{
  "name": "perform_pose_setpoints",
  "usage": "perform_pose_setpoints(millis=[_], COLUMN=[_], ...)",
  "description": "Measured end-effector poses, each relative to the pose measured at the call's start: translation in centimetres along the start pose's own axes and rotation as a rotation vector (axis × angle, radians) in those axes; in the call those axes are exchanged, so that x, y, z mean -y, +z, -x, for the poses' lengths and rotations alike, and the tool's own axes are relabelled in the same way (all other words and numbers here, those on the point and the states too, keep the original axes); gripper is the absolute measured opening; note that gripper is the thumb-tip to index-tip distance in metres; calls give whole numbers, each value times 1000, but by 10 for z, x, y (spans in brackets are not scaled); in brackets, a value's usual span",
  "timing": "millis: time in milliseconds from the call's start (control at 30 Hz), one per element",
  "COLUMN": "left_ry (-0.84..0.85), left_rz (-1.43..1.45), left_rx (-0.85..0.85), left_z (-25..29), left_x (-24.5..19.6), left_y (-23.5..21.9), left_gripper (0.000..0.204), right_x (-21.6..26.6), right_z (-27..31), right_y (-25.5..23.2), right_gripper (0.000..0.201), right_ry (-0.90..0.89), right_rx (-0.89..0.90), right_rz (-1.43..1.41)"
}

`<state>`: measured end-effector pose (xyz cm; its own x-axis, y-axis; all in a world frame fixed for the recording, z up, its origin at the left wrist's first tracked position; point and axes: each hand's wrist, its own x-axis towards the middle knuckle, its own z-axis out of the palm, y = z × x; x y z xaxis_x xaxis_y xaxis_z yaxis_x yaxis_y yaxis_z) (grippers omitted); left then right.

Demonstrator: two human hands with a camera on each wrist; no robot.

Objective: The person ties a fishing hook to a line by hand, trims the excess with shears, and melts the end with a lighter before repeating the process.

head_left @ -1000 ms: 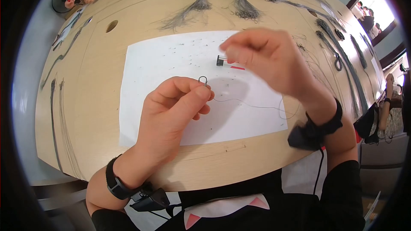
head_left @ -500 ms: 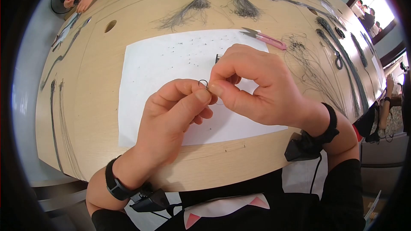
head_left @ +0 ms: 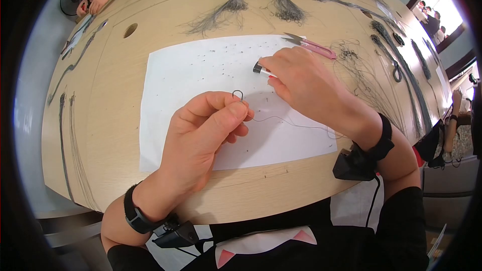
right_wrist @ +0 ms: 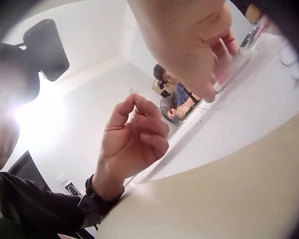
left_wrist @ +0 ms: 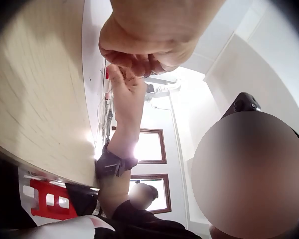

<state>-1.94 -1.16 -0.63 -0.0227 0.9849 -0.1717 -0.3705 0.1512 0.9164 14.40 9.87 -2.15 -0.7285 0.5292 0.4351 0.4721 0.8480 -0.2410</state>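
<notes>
In the head view my left hand point(head_left: 208, 125) pinches a small dark fish hook point(head_left: 237, 94) between thumb and forefinger, its bend sticking up. From the pinch a thin line point(head_left: 286, 120) runs right over the white paper point(head_left: 165, 90). My right hand point(head_left: 306, 78) is lowered over the paper, its fingers and thumb about a small lighter-like thing point(head_left: 259, 68) with a black end and a pale body; the rest of it is hidden under the hand. The right wrist view shows the hook point(right_wrist: 132, 91) standing above the left fingertips.
Pink-handled thread snips point(head_left: 316, 48) lie at the paper's upper right corner, beside a tangle of loose lines point(head_left: 351, 65). Tiny dark clippings dot the paper. Two bundles of hooked lines point(head_left: 233, 2) lie at the back, and dark line hanks point(head_left: 401, 75) at the right.
My right hand came down to the hook half a second ago, then moved up and right to the lighter-like thing. My left hand keeps its pinch in nearly the same place.
</notes>
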Motion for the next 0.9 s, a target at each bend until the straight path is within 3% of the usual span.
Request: perform_pose_setpoints(millis=[67,200,267,300,367,467,667,900], left_ry=[-2,10,21,25,30,40,10,-19], left_rz=[-4,10,19,17,16,62,70,51], left_rx=[-6,-14,-8,-25,-45,-65,27,18], left_z=[0,-2,-2,-2,-3,-4,-3,-2], left_x=[0,0,0,0,0,-1,-1,1], left_y=[0,-2,-3,-3,-3,-3,-4,-4], left_gripper=[6,5,5,6,6,9,11,12], right_x=[-4,-2,14,21,33,40,43,48], right_z=[-1,-4,-10,-12,-13,-10,-7,-9], right_y=[2,1,-17,-24,-34,-34,-24,-21], right_gripper=[12,12,15,15,32,46,57,51], right_ry=[-34,-17,373,371,655,693,779,825], right_rx=[48,-41,60,63,159,219,287,235], right_rz=[147,45,-496,-497,-1047,-1191,-1265,-1284])
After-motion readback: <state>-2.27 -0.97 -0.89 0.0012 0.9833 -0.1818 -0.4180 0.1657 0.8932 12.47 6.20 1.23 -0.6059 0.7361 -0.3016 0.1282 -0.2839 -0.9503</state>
